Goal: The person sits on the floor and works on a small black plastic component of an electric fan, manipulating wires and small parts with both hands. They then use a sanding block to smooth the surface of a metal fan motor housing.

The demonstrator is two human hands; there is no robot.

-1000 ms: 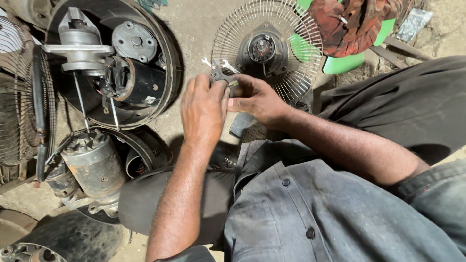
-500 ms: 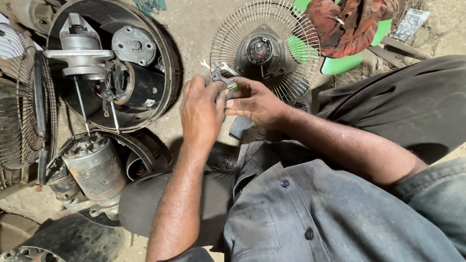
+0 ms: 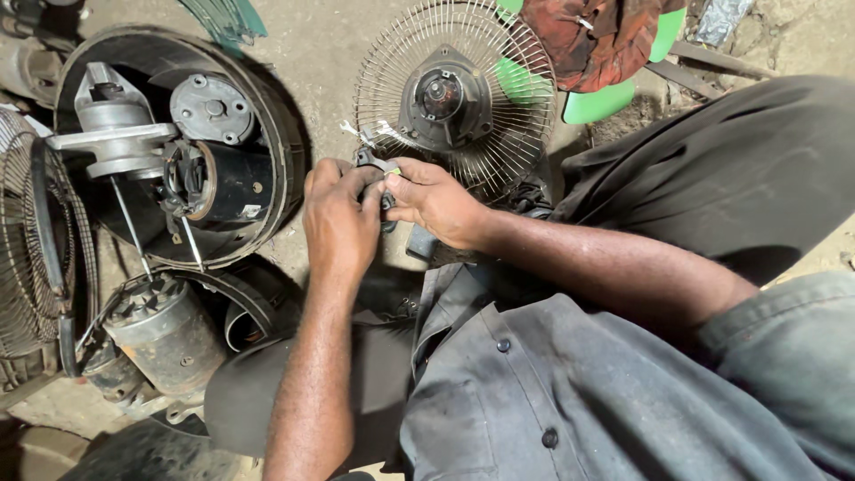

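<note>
Small dark part with metal prongs (image 3: 374,160) held above the floor (image 3: 329,71), just before the wire fan guard (image 3: 454,89). Left hand (image 3: 340,218) and right hand (image 3: 432,200) together, both clamped on it. Best done with firm pinch, wrists steady, prongs kept visible.

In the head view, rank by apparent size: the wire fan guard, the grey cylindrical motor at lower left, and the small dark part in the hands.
1. wire fan guard
2. grey cylindrical motor
3. small dark part, mostly hidden between left hand and right hand; its full size is unclear.
</note>
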